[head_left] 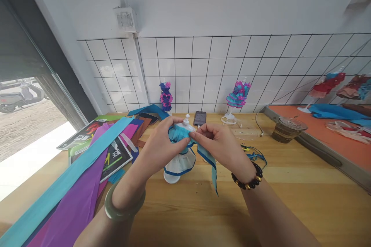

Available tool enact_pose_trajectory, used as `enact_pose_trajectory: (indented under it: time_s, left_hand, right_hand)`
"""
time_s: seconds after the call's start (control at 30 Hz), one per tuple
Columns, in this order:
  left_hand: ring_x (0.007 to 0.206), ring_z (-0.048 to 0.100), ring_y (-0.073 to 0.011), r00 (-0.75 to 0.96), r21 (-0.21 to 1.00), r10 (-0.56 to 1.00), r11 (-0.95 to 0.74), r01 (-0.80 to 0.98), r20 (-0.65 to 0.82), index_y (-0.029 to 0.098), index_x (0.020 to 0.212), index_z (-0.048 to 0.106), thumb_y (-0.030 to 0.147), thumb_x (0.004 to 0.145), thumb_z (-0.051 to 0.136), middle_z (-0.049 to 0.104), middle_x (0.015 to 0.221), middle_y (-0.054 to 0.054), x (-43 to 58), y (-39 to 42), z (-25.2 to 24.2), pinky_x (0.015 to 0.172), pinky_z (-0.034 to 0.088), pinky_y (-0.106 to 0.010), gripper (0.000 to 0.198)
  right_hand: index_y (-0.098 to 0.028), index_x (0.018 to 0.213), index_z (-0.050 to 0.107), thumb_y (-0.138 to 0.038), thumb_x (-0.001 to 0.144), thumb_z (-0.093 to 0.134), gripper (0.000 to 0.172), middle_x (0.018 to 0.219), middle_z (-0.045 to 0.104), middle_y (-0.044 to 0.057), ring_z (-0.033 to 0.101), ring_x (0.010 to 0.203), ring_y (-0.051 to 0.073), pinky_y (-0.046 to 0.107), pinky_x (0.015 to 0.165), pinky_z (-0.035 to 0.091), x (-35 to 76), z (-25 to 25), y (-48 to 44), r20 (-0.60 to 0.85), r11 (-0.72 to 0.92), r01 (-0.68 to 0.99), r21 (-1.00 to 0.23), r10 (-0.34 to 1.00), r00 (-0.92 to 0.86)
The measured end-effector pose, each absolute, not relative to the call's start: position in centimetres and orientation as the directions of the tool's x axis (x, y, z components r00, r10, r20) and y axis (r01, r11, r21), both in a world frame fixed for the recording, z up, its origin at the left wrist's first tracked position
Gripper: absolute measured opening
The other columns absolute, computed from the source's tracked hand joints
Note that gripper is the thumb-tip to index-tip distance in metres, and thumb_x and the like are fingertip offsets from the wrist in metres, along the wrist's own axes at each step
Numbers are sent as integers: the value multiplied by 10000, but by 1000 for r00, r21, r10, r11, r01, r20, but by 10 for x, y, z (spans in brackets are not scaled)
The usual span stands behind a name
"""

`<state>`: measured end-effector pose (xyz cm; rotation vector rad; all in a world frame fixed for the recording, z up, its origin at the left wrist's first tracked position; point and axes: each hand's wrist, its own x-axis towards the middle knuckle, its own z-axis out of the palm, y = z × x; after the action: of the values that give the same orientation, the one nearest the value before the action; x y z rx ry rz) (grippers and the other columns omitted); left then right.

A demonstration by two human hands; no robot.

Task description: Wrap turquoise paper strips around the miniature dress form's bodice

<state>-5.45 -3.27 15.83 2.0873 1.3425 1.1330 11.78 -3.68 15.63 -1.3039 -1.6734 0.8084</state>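
A small white dress form (187, 122) stands on a round white base (172, 178) at the middle of the wooden table. It wears a white skirt (181, 163) edged in dark blue. Around its upper part lies a gathered light-blue strip (177, 133) with a dark-blue edge. My left hand (162, 144) grips this strip from the left, thumb pressed on its front. On the right, my right hand (222, 144) pinches the same strip between thumb and fingertips. The strip's loose end (213, 168) hangs below my right hand.
Coloured paper strips (87, 162) and magazines (117, 156) cover the table's left. Two small dressed forms (166, 96) (239, 94) and a phone (199, 118) stand or lie along the tiled wall. To the right are blue-handled scissors or cords (256, 155), a lidded plastic cup (288, 129) and an orange surface (333, 135).
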Motion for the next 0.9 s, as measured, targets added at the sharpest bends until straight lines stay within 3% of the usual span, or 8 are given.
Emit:
enact_pose_trajectory:
  time_s: [0.17,0.43,0.67,0.9]
  left_hand:
    - [1073,570,-221,203,713,894,-442,544,399,255,1067,563,307,756,627,620,1138,-14,-55,-31,158,938,455,-385,322]
    - [1113,559,-247,219,732,896,-442,519,386,256,1154,554,316,767,625,608,1212,-39,-63,-25,160,965,447,-413,398]
    - [1097,563,-248,204,772,898,-439,459,389,245,1109,580,444,780,634,625,1165,-52,-62,-23,158,957,444,-410,388]
    - [1032,576,-217,260,821,881,-465,330,395,218,1062,559,427,759,669,619,1078,-51,-65,-13,153,879,477,-356,384]
  right_hand:
    - [-179,694,554,-485,768,617,321,562,452,-36,364,510,88,215,437,273,117,153,-32,247,268,417,-868,963,-105]
    - [-164,904,614,-488,772,623,350,653,508,-24,403,551,85,208,471,314,122,152,-30,237,310,332,-891,941,-243]
    - [-153,907,619,-434,791,618,304,660,522,-16,433,566,84,200,472,353,118,154,-34,231,302,288,-909,938,-258]
    - [-157,897,666,-377,771,637,256,656,594,-9,489,552,87,204,465,377,118,159,-39,205,280,284,-917,942,-266]
